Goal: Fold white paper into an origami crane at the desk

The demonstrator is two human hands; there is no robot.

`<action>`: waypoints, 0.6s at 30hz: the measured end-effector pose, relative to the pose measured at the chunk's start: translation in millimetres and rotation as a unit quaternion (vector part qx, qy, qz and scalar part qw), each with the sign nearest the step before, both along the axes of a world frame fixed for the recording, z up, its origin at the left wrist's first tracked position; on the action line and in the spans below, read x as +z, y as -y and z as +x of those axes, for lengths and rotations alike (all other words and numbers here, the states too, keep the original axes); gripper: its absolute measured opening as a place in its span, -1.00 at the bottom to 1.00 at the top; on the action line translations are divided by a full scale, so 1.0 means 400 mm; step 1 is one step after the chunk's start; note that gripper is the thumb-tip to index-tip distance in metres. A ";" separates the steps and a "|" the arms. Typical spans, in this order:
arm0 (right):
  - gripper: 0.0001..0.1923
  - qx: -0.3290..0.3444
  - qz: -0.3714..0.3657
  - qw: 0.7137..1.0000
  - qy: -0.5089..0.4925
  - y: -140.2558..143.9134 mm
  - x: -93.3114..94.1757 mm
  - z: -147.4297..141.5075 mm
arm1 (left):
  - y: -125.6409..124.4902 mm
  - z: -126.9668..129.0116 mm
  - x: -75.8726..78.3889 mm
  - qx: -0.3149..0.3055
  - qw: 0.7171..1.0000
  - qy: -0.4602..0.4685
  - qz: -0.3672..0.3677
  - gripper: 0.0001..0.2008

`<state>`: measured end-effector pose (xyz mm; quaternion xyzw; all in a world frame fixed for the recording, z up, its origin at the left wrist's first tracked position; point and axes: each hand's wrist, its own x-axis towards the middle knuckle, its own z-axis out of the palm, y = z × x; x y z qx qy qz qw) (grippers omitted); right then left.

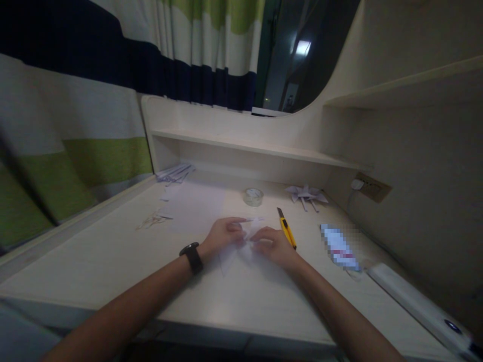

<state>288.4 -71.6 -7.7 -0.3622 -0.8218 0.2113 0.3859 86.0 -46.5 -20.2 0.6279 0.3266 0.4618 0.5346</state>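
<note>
Just above the desk, a small folded piece of white paper [252, 229] is held between my two hands. My left hand [223, 234], with a dark watch at the wrist, pinches its left side. On the right side, the fingers of my right hand [274, 244] are closed on the same paper. Its lower part is blurred and partly covered by my fingers. A yellow utility knife [287, 230] lies right beside my right hand, its blade end pointing away. Behind my hands stands a roll of clear tape [253, 196].
White sheets [196, 201] lie at the left, with a pile of paper strips [175, 173] in the back corner. Thin string-like pieces [153, 219] rest nearby. Folded paper pinwheels [306, 194] sit at back right. A blurred-out object [339, 249] and a long white bar [415, 301] line the right side.
</note>
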 end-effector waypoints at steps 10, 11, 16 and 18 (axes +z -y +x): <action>-0.88 -0.010 -0.005 1.000 0.006 0.004 -0.003 -0.002 | 0.004 0.001 -0.002 -0.006 0.999 0.007 -0.031 -0.46; -0.88 -0.013 -0.006 1.000 0.007 0.004 -0.003 -0.003 | 0.004 0.001 -0.003 -0.006 0.999 0.008 -0.033 -0.45; -0.88 -0.027 0.001 1.000 0.008 0.000 -0.011 -0.003 | 0.003 0.004 -0.005 0.006 1.000 -0.002 -0.030 -0.45; -0.88 -0.026 0.000 1.000 0.004 -0.002 -0.015 -0.003 | 0.002 0.004 -0.006 0.006 0.999 0.000 -0.034 -0.44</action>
